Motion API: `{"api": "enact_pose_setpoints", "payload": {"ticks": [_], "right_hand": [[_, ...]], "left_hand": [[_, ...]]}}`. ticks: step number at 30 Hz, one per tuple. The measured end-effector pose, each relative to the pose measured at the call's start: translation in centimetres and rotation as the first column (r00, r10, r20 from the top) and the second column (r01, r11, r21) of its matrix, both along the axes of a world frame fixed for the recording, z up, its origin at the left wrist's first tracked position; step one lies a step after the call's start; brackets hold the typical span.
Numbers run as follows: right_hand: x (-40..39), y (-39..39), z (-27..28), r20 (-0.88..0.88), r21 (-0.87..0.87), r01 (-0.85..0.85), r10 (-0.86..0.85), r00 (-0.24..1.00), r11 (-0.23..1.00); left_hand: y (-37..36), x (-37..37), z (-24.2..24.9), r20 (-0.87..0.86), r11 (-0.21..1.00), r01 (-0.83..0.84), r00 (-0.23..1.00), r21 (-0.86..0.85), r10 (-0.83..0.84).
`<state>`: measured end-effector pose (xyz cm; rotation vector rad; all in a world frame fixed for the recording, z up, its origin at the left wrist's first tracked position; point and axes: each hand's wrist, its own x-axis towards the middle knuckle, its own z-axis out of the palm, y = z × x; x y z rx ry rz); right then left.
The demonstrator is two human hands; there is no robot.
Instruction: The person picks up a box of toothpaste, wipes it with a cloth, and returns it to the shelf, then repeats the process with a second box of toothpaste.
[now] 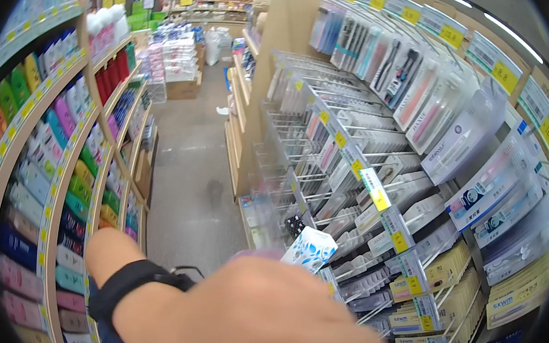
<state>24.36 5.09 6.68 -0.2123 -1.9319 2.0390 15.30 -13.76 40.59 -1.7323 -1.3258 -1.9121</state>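
Observation:
My left hand point(269, 311) fills the lower middle of the head view, its back toward me and blurred. A black band point(140, 284) circles the arm to its left. The fingers are curled down and mostly hidden. A small white box with blue patterns point(312, 245) sticks up tilted from behind the knuckles, in my left hand's grip. Beyond it are hook racks point(366, 170) with packaged items. Small yellow-and-white packs marked SXWM point(415, 321) hang right of the knuckles. My right hand does not show.
Blister-packed toothbrushes point(398, 68) hang at the upper right, and larger clear packs point(501, 191) jut out nearer me. Colourful tubes and bottles line the left shelves point(55, 217). A grey aisle floor point(191, 157) runs between, with stacked packs point(177, 52) farther along.

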Motion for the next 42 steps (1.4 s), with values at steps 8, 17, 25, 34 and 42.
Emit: {"api": "enact_pose_setpoints", "payload": {"ticks": [8,17,25,34,42], "right_hand": [[-4.5,-0.1,1.0,-0.163,-0.107,0.080,-0.097,0.982,0.991],[-12.7,-2.2,0.5,-0.044,-0.048,0.102,-0.105,0.994,0.994],[-21.8,-6.0,-0.6,0.018,0.018,0.016,-0.016,1.000,1.000],[-29.2,-8.6,-1.1,0.124,0.120,-0.121,0.106,0.987,0.985],[-35.3,-8.5,-1.3,0.251,0.192,-0.191,0.140,0.958,0.963]], "left_hand": [[4.0,-5.3,-1.1,-0.368,0.970,0.099,0.930,0.224,-0.010],[-1.3,-13.5,-1.6,-0.329,0.980,0.155,0.925,-0.127,-0.189],[-7.9,-18.2,3.7,-0.745,0.764,-0.525,0.661,-0.375,0.089],[-9.8,-25.7,-1.3,-0.525,0.835,-0.451,0.816,-0.314,0.243],[-6.7,-34.4,-3.1,-0.235,0.919,-0.136,0.971,-0.371,0.049]]}}
